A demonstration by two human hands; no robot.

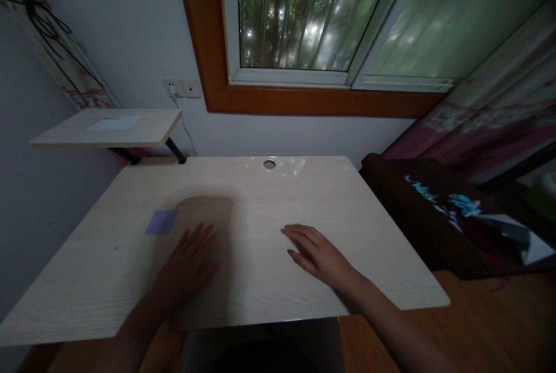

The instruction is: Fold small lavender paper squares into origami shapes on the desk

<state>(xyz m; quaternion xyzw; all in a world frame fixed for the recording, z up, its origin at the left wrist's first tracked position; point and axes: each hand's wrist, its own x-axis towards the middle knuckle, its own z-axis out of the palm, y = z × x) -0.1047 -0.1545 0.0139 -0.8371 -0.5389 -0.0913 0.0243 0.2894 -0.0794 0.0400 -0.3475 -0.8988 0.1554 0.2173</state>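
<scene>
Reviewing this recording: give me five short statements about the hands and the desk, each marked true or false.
1. The left hand and right hand lie open, palms down, on the desk. True.
2. The left hand holds the purple square. False: the purple square lies flat on the desk beside the fingertips, ungrasped.
3. A round hole sits near the desk's far edge. True.
4. The side shelf is bare. False: a white sheet lies on it.
5. The right hand grips a pen. False: it holds nothing.
</scene>
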